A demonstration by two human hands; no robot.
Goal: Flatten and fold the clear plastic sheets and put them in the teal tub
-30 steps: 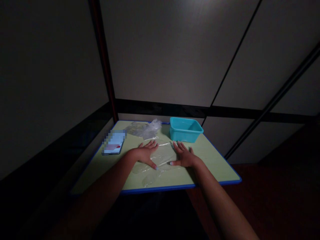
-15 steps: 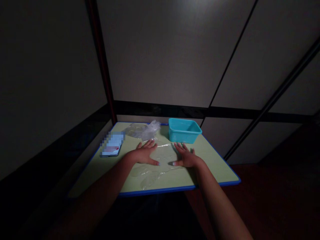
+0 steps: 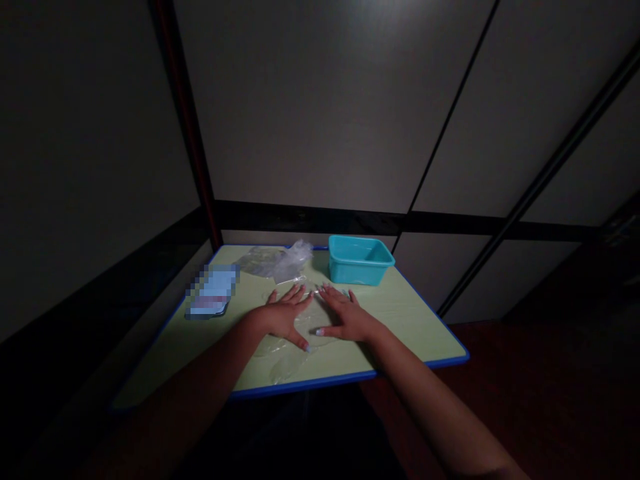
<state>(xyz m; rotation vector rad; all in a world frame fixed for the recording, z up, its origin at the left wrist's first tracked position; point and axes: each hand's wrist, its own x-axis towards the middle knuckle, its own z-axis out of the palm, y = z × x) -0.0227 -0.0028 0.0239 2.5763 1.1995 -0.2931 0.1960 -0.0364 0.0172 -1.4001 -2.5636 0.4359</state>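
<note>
A clear plastic bag [image 3: 290, 363] lies spread on the pale green tabletop [image 3: 415, 327], partly covered by both hands. My left hand [image 3: 287, 315] rests palm down on its left part, fingers spread and thumb pointing toward me. On the right part, my right hand [image 3: 347, 318] lies flat with its fingers stretched out and its thumb turned inward. The fingertips of the two hands come close together near the bag's far side. Just beyond them is a crumpled heap of clear plastic [image 3: 287, 261].
A turquoise plastic basin [image 3: 357, 272] stands at the back right of the table. Toward the left edge lies a phone [image 3: 213, 293] with its screen lit and blurred. Blue edging [image 3: 310, 385] runs round the table, and panelled doors [image 3: 310, 113] rise behind it.
My right hand has slid left across the plastic, closer to my left hand. My left hand has shifted slightly, its thumb now nearer me. The view has turned a little to the right.
</note>
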